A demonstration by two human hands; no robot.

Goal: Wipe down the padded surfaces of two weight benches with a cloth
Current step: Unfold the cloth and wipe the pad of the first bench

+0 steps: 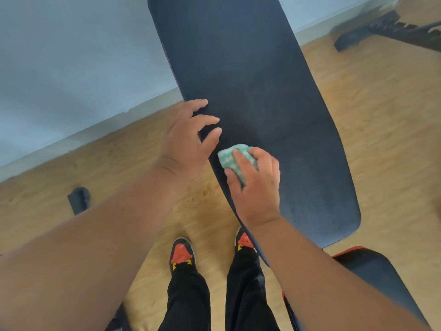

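A long dark padded backrest [262, 96] of a weight bench runs from the top of the view down to the lower right. Below it sits the bench's dark seat pad [372, 278] with a red edge. My right hand [257, 185] grips a bunched green and white cloth [229, 156] and presses it on the backrest near its left edge. My left hand [191, 137] rests on the pad's left edge just above the cloth, fingers spread and relaxed.
A second bench's black frame [386, 29] stands at the top right on the wooden floor [381, 130]. A black bench foot [80, 199] lies at the left. A pale wall [71, 68] runs along the upper left. My shoes [182, 254] stand beside the bench.
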